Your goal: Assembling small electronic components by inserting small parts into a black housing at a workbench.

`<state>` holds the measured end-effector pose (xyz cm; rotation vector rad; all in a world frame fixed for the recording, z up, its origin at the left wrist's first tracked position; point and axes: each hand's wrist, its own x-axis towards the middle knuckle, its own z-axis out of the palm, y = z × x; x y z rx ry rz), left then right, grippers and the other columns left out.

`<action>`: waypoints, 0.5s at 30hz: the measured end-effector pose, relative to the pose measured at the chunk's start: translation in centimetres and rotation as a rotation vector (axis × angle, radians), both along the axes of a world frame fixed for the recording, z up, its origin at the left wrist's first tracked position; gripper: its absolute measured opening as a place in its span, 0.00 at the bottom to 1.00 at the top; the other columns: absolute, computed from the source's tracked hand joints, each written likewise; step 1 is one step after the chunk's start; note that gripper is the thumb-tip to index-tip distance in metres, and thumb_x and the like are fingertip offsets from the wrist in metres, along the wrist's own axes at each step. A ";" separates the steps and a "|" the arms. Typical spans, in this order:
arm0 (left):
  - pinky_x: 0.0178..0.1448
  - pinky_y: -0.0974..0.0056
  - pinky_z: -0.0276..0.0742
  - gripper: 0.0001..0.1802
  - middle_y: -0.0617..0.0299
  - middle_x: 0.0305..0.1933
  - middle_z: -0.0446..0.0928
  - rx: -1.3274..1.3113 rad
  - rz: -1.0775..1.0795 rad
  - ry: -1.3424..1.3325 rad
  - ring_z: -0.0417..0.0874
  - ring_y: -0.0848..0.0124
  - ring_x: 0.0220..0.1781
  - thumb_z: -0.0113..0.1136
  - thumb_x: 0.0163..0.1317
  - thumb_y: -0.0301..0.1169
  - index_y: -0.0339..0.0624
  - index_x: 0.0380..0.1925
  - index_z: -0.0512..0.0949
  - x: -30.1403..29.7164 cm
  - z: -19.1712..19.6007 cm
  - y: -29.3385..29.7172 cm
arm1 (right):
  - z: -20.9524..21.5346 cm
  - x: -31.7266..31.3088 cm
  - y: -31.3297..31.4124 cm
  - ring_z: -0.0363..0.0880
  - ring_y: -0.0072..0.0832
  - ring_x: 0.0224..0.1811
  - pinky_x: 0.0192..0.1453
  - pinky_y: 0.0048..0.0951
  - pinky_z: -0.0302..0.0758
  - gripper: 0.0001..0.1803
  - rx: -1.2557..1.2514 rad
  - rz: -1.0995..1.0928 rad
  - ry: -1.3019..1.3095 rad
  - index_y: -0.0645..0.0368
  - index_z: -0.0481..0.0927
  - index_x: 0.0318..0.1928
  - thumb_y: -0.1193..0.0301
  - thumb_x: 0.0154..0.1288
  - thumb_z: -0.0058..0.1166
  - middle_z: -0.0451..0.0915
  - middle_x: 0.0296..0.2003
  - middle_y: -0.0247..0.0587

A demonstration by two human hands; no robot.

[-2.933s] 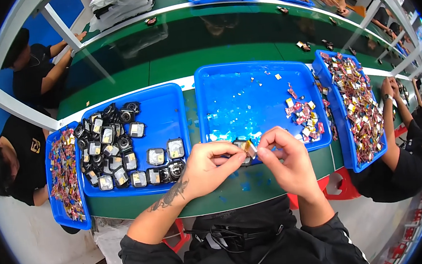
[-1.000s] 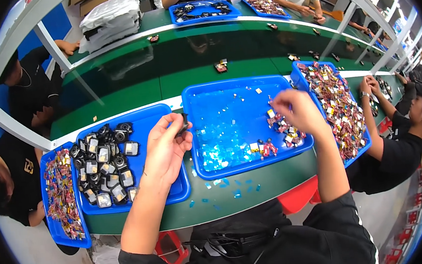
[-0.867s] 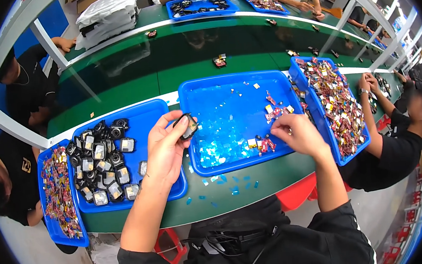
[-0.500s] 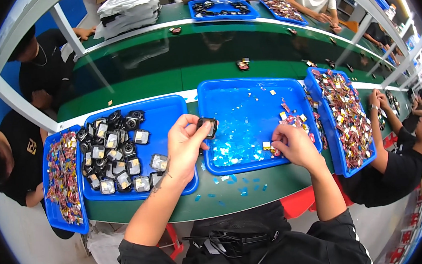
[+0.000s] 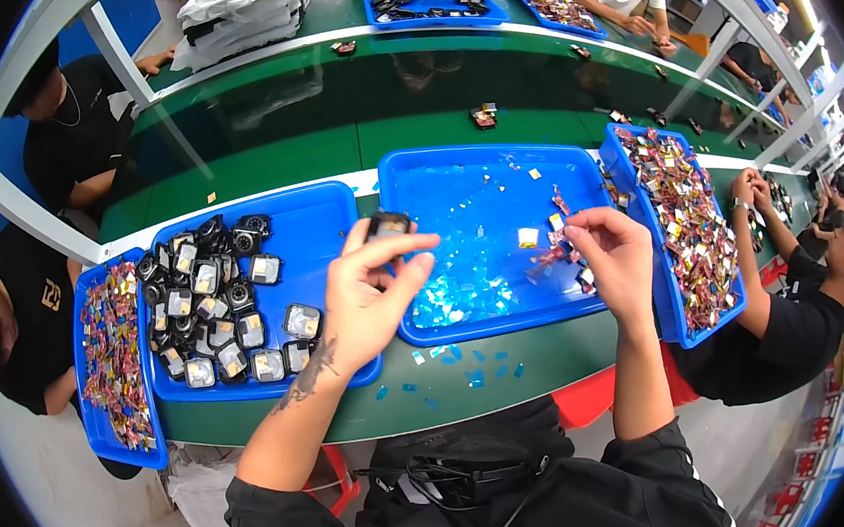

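Note:
My left hand is raised over the gap between the two middle blue trays. A black square watch case sits in its rear fingers, while the thumb and index finger stretch out apart. Over the right side of the middle tray, my right hand has thumb and index finger pinched. From them a blurred reddish strip reaches left, with a whitish square piece near its end. Small reddish parts lie beneath that hand, partly covered by it. Blue film bits cover the tray's left half.
A blue tray of black watch cases stands left. Narrow trays of small reddish parts flank the far left and right. Film scraps dot the green table edge. Beyond runs a green conveyor. Co-workers sit on both sides and opposite.
My left thumb and index finger have come off the watch case and spread apart. My right hand has risen and moved right, and the strip with the whitish square has lifted with it.

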<state>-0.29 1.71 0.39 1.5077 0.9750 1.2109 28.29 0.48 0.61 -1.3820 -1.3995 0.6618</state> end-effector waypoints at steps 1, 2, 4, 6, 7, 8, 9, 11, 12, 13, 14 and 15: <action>0.34 0.78 0.71 0.11 0.62 0.47 0.71 0.017 -0.014 0.012 0.76 0.81 0.37 0.66 0.58 0.25 0.41 0.43 0.85 0.3 -0.2 -0.1 | 0.2 0.0 0.2 0.69 0.09 0.27 0.30 0.13 0.65 0.04 -0.001 0.002 0.002 0.67 0.82 0.37 0.80 0.61 0.60 0.78 0.27 0.26; 0.32 0.78 0.68 0.11 0.63 0.46 0.71 -0.011 0.003 0.002 0.72 0.83 0.33 0.67 0.57 0.24 0.42 0.41 0.86 0.5 -0.3 -0.3 | 0.6 -0.1 0.4 0.70 0.09 0.28 0.31 0.13 0.66 0.04 -0.044 0.021 0.067 0.67 0.82 0.37 0.80 0.61 0.60 0.79 0.28 0.27; 0.31 0.78 0.67 0.12 0.63 0.46 0.71 -0.028 0.008 0.032 0.70 0.83 0.32 0.68 0.56 0.25 0.43 0.41 0.86 0.2 -0.9 -0.4 | 0.8 -0.2 0.4 0.72 0.09 0.29 0.32 0.12 0.67 0.04 -0.087 0.040 0.132 0.67 0.81 0.37 0.80 0.61 0.60 0.80 0.29 0.29; 0.31 0.78 0.66 0.12 0.64 0.45 0.71 -0.046 0.012 0.061 0.68 0.84 0.30 0.69 0.55 0.25 0.44 0.41 0.86 0.1 -1.1 -0.5 | 0.7 -0.3 0.1 0.73 0.10 0.30 0.34 0.14 0.69 0.04 -0.119 0.086 0.177 0.67 0.81 0.37 0.80 0.61 0.60 0.80 0.30 0.30; 0.31 0.78 0.66 0.13 0.65 0.44 0.71 -0.027 0.023 0.113 0.67 0.84 0.29 0.69 0.54 0.26 0.45 0.42 0.86 0.1 -0.9 -0.5 | 0.5 -0.6 0.0 0.74 0.11 0.31 0.35 0.14 0.69 0.04 -0.136 0.115 0.203 0.67 0.81 0.37 0.80 0.61 0.60 0.80 0.31 0.30; 0.30 0.77 0.65 0.14 0.65 0.43 0.71 -0.009 0.033 0.166 0.65 0.83 0.28 0.70 0.53 0.26 0.46 0.42 0.86 0.2 -0.7 -0.7 | 0.7 -1.0 -0.5 0.74 0.12 0.31 0.36 0.15 0.70 0.05 -0.160 0.134 0.185 0.67 0.81 0.38 0.80 0.61 0.61 0.80 0.31 0.31; 0.33 0.74 0.69 0.15 0.63 0.44 0.73 0.013 0.009 0.192 0.69 0.81 0.30 0.72 0.53 0.28 0.47 0.43 0.86 0.7 0.0 -1.1 | 1.1 -1.7 -1.0 0.74 0.11 0.31 0.35 0.14 0.69 0.06 -0.169 0.178 0.207 0.67 0.81 0.38 0.81 0.59 0.61 0.79 0.29 0.29; 0.32 0.76 0.66 0.17 0.64 0.45 0.73 0.118 -0.059 0.192 0.67 0.83 0.29 0.71 0.51 0.24 0.47 0.44 0.86 1.7 0.4 -1.7 | 2.1 -4.3 -2.1 0.71 0.10 0.29 0.34 0.13 0.67 0.07 -0.189 0.207 0.271 0.67 0.81 0.39 0.82 0.58 0.62 0.77 0.28 0.27; 0.32 0.76 0.67 0.17 0.64 0.45 0.73 0.125 -0.109 0.182 0.68 0.82 0.30 0.71 0.51 0.25 0.47 0.44 0.86 2.0 0.5 -2.0 | 1.7 -4.5 -2.6 0.67 0.10 0.28 0.32 0.13 0.65 0.09 -0.206 0.254 0.236 0.67 0.80 0.39 0.83 0.57 0.63 0.76 0.27 0.27; 0.32 0.76 0.67 0.17 0.63 0.45 0.74 0.132 -0.156 0.170 0.69 0.82 0.31 0.72 0.51 0.26 0.48 0.44 0.86 2.1 0.3 -2.1 | 1.8 -5.3 -3.1 0.65 0.09 0.27 0.31 0.14 0.64 0.09 -0.212 0.272 0.285 0.67 0.81 0.38 0.83 0.57 0.64 0.77 0.28 0.28; 0.32 0.75 0.67 0.16 0.62 0.45 0.74 0.141 -0.175 0.158 0.71 0.81 0.33 0.72 0.52 0.28 0.46 0.43 0.86 2.3 -0.1 -2.3 | 2.1 -6.1 -3.5 0.65 0.09 0.27 0.31 0.14 0.64 0.08 -0.202 0.283 0.328 0.67 0.81 0.38 0.83 0.56 0.64 0.77 0.28 0.28; 0.32 0.75 0.67 0.14 0.63 0.44 0.75 0.268 -0.169 0.151 0.72 0.81 0.33 0.72 0.53 0.28 0.44 0.41 0.86 2.3 -1.4 -2.0 | 2.2 -6.8 -3.8 0.65 0.09 0.27 0.31 0.13 0.64 0.08 -0.193 0.294 0.371 0.67 0.82 0.37 0.83 0.56 0.64 0.78 0.28 0.29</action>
